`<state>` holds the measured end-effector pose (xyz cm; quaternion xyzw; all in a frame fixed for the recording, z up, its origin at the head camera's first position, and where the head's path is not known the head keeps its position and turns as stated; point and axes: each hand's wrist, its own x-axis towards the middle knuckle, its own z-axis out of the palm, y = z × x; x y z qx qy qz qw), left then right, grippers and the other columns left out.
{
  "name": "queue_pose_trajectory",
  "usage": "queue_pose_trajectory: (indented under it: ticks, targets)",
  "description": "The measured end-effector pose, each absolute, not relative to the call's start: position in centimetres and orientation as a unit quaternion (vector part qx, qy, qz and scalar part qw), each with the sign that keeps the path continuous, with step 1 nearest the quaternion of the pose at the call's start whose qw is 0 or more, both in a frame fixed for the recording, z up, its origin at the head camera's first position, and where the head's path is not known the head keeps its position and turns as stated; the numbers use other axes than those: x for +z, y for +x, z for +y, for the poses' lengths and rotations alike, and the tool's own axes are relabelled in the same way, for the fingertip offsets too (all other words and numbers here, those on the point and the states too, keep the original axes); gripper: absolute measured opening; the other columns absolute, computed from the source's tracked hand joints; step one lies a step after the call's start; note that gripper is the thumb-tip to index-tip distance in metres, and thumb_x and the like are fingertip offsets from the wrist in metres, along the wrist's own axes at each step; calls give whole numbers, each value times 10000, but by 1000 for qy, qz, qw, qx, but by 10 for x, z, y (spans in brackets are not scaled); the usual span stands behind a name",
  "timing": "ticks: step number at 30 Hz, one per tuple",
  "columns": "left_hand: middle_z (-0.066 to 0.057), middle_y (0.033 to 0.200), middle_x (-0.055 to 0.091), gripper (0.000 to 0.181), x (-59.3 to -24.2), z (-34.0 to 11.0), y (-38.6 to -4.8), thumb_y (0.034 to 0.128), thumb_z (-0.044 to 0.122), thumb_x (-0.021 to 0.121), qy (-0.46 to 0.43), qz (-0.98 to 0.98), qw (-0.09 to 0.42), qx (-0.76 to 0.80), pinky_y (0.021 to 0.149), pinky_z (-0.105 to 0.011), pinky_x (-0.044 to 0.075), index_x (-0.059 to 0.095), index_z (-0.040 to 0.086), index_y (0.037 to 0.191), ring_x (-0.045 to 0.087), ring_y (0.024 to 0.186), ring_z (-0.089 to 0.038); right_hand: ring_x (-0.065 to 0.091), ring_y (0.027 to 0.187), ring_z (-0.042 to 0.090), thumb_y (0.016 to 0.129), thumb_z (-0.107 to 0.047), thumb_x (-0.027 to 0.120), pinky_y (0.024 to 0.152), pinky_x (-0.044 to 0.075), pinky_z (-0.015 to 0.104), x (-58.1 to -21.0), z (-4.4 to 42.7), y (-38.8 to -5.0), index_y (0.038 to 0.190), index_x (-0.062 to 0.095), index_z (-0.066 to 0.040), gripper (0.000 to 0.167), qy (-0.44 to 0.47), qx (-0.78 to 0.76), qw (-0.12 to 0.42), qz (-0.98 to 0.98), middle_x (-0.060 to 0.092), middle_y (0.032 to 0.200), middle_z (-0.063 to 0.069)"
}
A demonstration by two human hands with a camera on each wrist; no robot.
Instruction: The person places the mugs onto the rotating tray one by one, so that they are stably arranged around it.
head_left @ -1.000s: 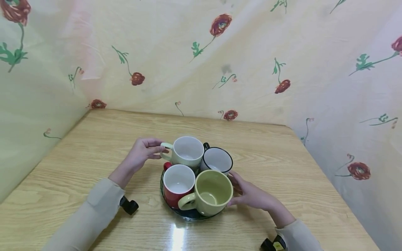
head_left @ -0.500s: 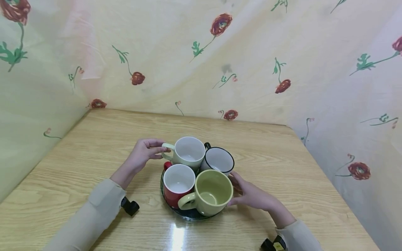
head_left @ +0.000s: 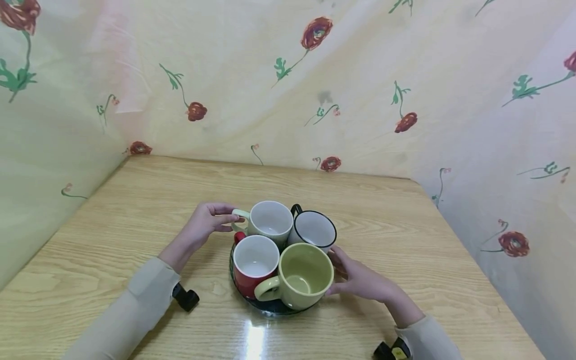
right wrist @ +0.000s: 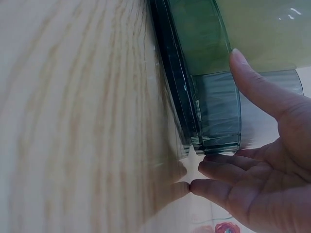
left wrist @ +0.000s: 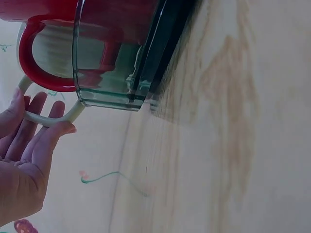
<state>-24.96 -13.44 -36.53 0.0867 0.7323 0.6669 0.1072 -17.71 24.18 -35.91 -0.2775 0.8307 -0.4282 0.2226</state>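
In the head view, my left hand (head_left: 208, 223) holds the handle of a pale green mug (head_left: 271, 220) with a white inside; its fingers pass through the handle loop (left wrist: 48, 119) in the left wrist view. This mug stands among a red mug (head_left: 252, 285), a white mug with a black rim (head_left: 315, 229) and a yellow-green mug (head_left: 306, 277), crowded in a round, green-tinted glass dish (head_left: 270, 310). My right hand (head_left: 360, 280) rests at the dish's right side, fingers extended. Its thumb lies by the dish's rim, close to the yellow-green mug. The pale mug's base is hidden.
The dish stands on a light wooden table (head_left: 157, 210). Flower-patterned cloth (head_left: 234, 75) hangs along the far side and both sides. The red mug's handle (left wrist: 29, 63) juts over the dish's rim, near my left hand.
The pale green mug shifts slightly right, then comes down lower among the others, with my left hand on its handle. The black-rimmed mug shifts slightly right. My right hand stays put.
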Motion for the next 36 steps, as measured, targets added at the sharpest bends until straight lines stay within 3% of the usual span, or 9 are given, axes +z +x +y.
queue_pose_trajectory:
  ticks: [14, 24, 31, 36]
  targets:
    - [10, 943, 752, 293, -359, -141, -251, 893, 17, 653, 100, 727, 159, 661, 823, -336, 593, 628, -98, 1161, 709, 894, -88, 283, 1378, 548, 823, -218, 749, 1096, 298, 581, -361, 241, -178, 1482, 136, 62, 943, -284, -430, 220, 828, 270, 1490, 390]
    - [-229, 1122, 697, 270, -355, -145, -250, 888, 7, 657, 120, 738, 188, 637, 890, -397, 575, 636, -108, 1131, 713, 954, -151, 281, 1387, 537, 822, -211, 753, 1099, 295, 560, -362, 242, -178, 1470, 151, 69, 927, -284, -435, 221, 825, 289, 1491, 374]
    - [-224, 1113, 704, 350, -354, -144, -251, 894, 14, 654, 126, 749, 185, 623, 882, -380, 579, 584, -160, 1189, 700, 915, -86, 269, 1390, 540, 823, -208, 749, 1101, 288, 552, -362, 242, -179, 1475, 139, 69, 935, -288, -439, 220, 822, 270, 1495, 382]
    - [-208, 1110, 709, 358, -349, -146, -250, 896, 38, 662, 116, 775, 176, 596, 900, -375, 572, 596, -132, 1203, 684, 892, -83, 280, 1388, 536, 825, -214, 749, 1102, 290, 551, -362, 241, -180, 1467, 153, 68, 921, -288, -436, 218, 824, 282, 1491, 379]
